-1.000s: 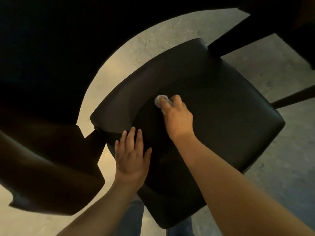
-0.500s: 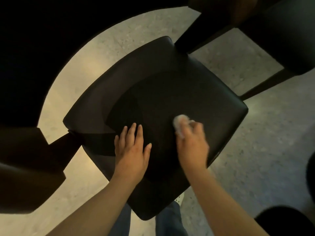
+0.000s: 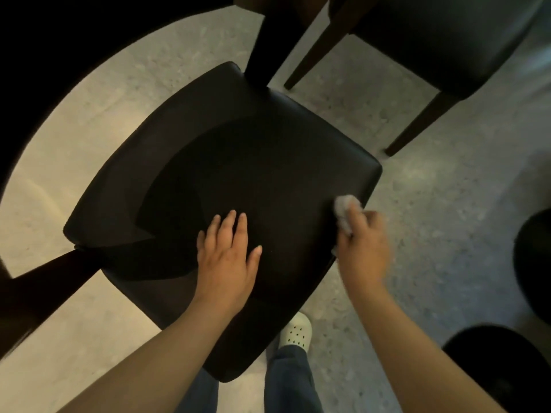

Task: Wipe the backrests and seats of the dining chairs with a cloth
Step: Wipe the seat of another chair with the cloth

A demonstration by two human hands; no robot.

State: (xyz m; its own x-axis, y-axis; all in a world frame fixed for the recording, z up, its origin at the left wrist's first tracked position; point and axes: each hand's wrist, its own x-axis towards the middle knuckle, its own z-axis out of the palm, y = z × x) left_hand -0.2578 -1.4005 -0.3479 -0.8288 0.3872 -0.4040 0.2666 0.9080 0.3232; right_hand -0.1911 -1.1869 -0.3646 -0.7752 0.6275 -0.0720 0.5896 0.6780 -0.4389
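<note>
Your left hand [image 3: 228, 257] lies flat with fingers straight on the dark padded leather chair seat [image 3: 268, 150], likely to steady it, while your right hand [image 3: 362, 248] grasps the small crumpled white cloth [image 3: 343, 208] at the seat's right edge.

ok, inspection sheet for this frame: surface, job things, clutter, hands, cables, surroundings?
Surface: black chair seat, padded, partly shadowed.
Job's things: pale cloth, bunched, at the seat's right edge.
Clutter: nothing seen.
Hands: left hand flat on the seat, fingers straight; right hand grips the cloth, blurred.
Cables: nothing seen.
Surroundings: speckled floor; second chair at upper right; white shoe by the seat's near corner.
</note>
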